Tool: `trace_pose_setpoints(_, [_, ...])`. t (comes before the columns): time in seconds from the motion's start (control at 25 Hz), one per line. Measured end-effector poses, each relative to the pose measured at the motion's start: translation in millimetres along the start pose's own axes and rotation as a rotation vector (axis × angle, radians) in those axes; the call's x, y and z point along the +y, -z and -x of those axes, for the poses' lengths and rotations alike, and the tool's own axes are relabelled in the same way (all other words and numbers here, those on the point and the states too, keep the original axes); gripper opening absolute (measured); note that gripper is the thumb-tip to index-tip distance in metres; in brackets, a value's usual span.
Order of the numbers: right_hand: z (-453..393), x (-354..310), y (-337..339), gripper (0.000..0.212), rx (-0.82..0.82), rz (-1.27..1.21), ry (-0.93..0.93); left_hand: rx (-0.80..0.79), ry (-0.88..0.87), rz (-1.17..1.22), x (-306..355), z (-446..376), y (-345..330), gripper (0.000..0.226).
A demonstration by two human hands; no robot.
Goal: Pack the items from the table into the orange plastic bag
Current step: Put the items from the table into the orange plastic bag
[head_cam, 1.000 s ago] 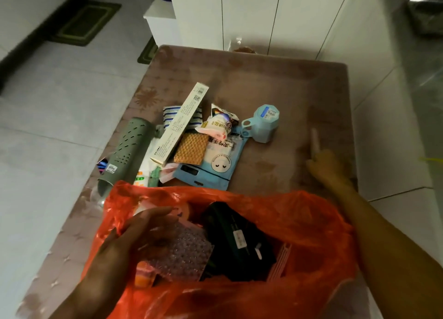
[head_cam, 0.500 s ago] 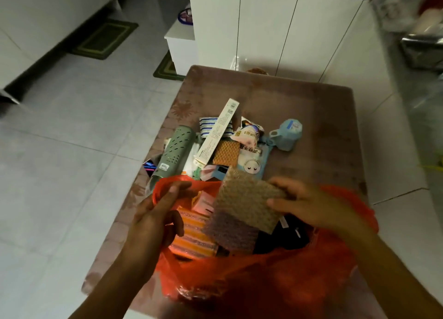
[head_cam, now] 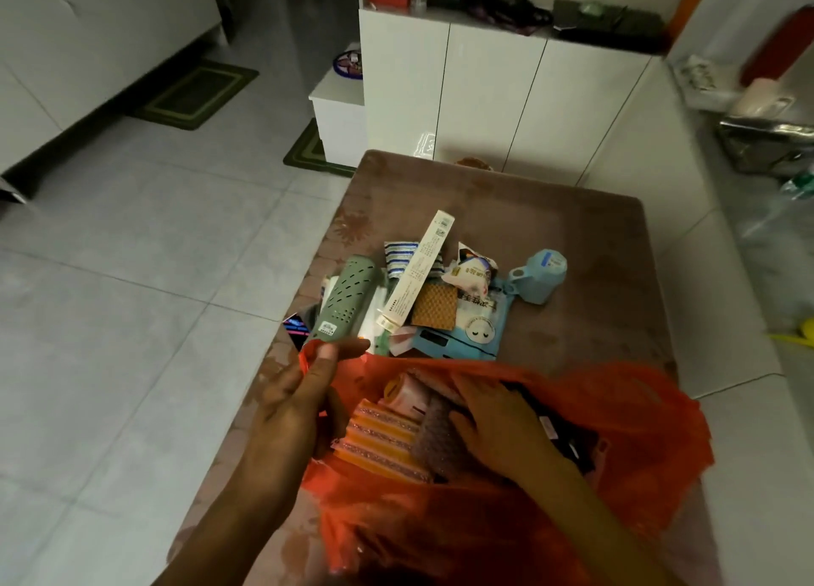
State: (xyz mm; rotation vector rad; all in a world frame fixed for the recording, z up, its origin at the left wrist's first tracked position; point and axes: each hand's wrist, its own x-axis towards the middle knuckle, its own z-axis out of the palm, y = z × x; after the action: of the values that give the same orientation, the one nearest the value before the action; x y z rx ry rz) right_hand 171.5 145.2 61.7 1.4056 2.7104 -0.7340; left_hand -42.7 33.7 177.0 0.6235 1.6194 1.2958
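Observation:
The orange plastic bag [head_cam: 616, 414] lies open at the table's near edge. My left hand [head_cam: 299, 405] pinches its left rim and holds the mouth open. My right hand [head_cam: 497, 422] is inside the bag, laid over a textured pad [head_cam: 436, 440] that it holds against the contents. An orange striped pack [head_cam: 379, 440] and a dark item sit in the bag too. Beyond the bag a pile rests on the table: a green perforated tube [head_cam: 348, 299], a long white box [head_cam: 418, 273], a blue cup [head_cam: 539, 275], a blue packet [head_cam: 467, 330], a brown waffle square [head_cam: 436, 306].
The brown table [head_cam: 572, 215] stands against white cabinets [head_cam: 484, 92] at the back. A snack packet [head_cam: 471, 268] and a striped cloth [head_cam: 398, 255] lie in the pile. Tiled floor [head_cam: 154, 277] runs along the left; a white counter lies to the right.
My right hand has brought the textured pad from above the bag's mouth down into the bag. My left hand has shifted to the bag's left rim. The view has tilted up.

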Motion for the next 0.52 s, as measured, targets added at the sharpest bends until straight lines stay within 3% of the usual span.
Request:
trace_pose_setpoints(0.12, [3.2, -2.9, -1.3, 0.043, 0.068, -0.197, 0.148, 0.024, -0.029, -0.060, -1.2, -4.2, 9.6, 0.049])
trace_pose_setpoints(0.28, [-13.3, -9.7, 11.7, 0.026, -0.058, -0.078, 0.063, 0.031, -0.002, -0.083, -6.8, -11.4, 16.1, 0.054])
trace_pose_setpoints(0.44, [-58.1, -40.8, 41.4, 0.017, 0.250, -0.305, 0.141, 0.077, 0.118, -0.039, -21.2, -23.5, 24.9, 0.052])
trace_pose_setpoints(0.52, [-94.0, -58.6, 44.9, 0.015, 0.293, -0.312, 0.195, 0.094, 0.192, -0.040, -29.9, -28.2, 29.2, 0.051])
